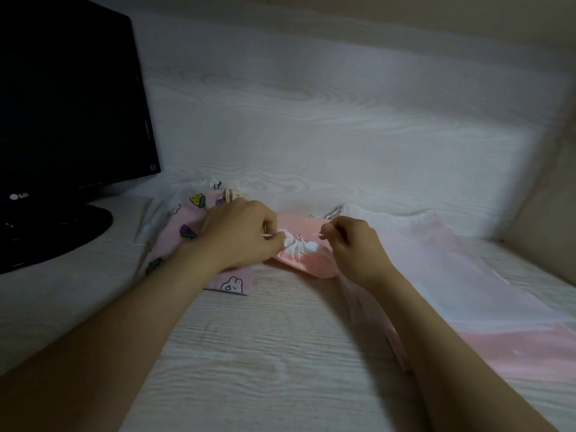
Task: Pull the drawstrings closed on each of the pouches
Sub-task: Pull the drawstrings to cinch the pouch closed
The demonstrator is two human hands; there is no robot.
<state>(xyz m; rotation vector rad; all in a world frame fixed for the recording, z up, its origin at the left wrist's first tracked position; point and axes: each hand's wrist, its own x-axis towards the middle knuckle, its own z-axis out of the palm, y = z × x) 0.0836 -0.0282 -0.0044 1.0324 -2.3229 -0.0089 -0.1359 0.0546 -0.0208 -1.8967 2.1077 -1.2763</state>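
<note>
My left hand point(240, 235) is curled tight, pinching one end of the drawstring point(268, 235). My right hand point(352, 244) pinches the other end the same way. Both sit just beside the mouth of the plain pink pouch point(307, 263), which lies on the surface point(249, 353) between them. Its white top point(296, 244) is bunched into a tight ruffle, so I'd call this one closed or nearly so, with maybe one last tug outward left.

Under my left wrist lies the printed pouch point(187, 222), pink with fruit and a little rabbit. Its cords point(230, 194) poke out at the far end. That end looks gathered, though I can't tell whether it's drawn fully shut. Behind it there's something pale and see-through point(162, 213), too blurred for me to name.

By my right forearm a big sheer pink bag point(452, 260) lies flat. Its top doesn't look cinched, so I reckon that one is left to do.

Room now. I'm pulling sideways, so on the left there's only soft cloth, and the monitor base point(62, 232) stands well apart. On the right there's only the sheer bag before the corner. The wood-grain back panel point(311, 120) rises just behind the pouches, so there's nowhere to go that way. My open room is the stretch of surface toward me
</note>
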